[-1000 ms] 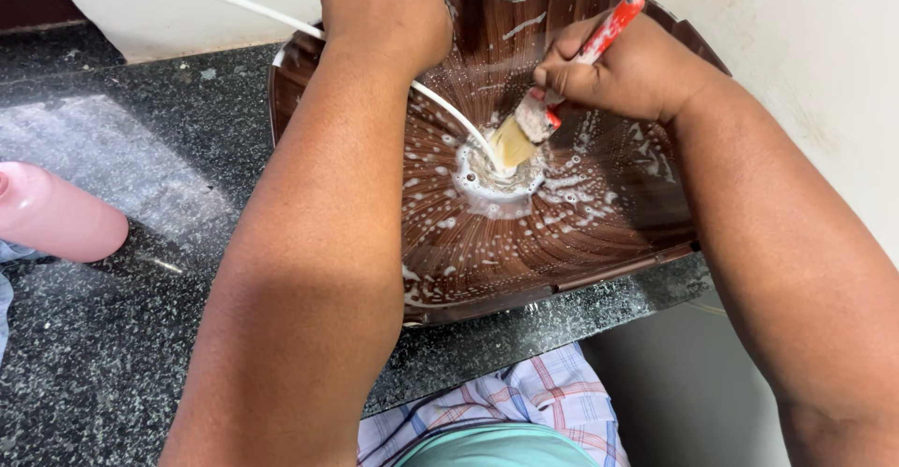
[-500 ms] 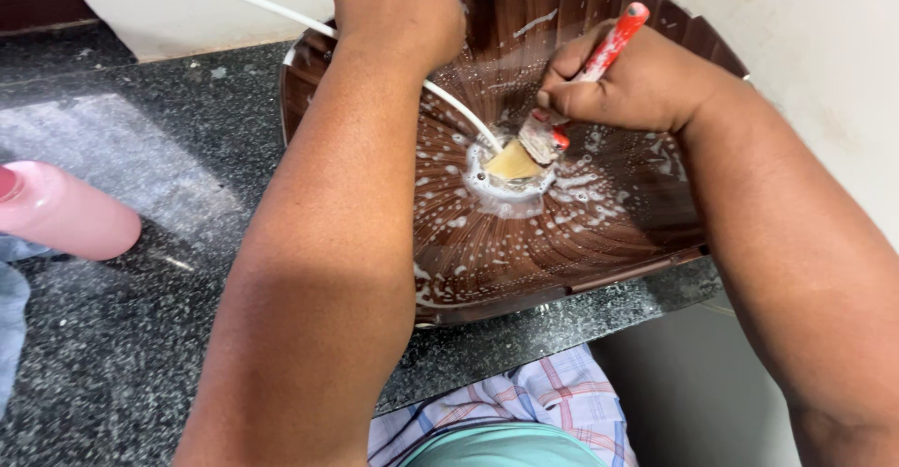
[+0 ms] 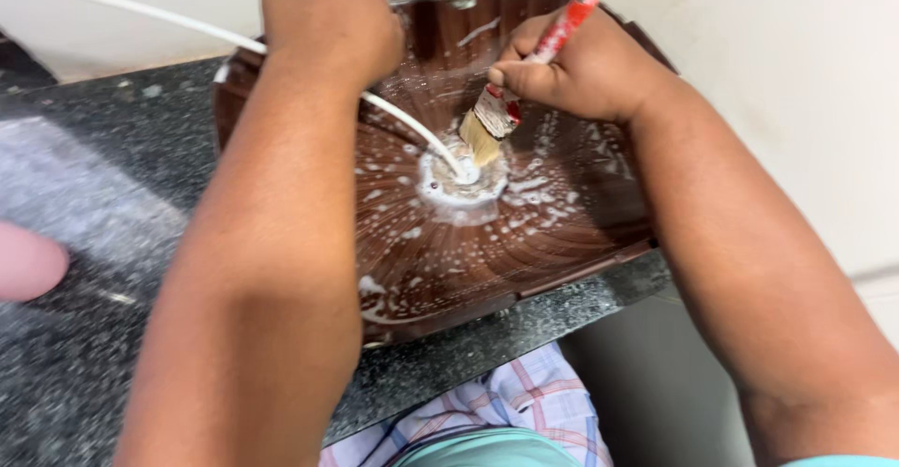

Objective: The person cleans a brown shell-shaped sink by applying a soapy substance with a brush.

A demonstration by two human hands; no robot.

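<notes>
Red-handled brush (image 3: 506,92) in right hand (image 3: 576,64), foamy basin (image 3: 562,233)

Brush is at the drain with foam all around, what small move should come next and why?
Probably sweep the brush outward from the drain along the basin, since white foam flecks cover its brown wall while the right hand holds the bristles at the centre.

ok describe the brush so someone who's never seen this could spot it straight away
Start at the brown wood-grain basin set on the dark speckled counter, its inside flecked with white suds. The paintbrush is in the right hand above the drain, bristles angled down beside the thin white hose. Its red, white-smeared handle and pale tan bristles set it apart.
</notes>
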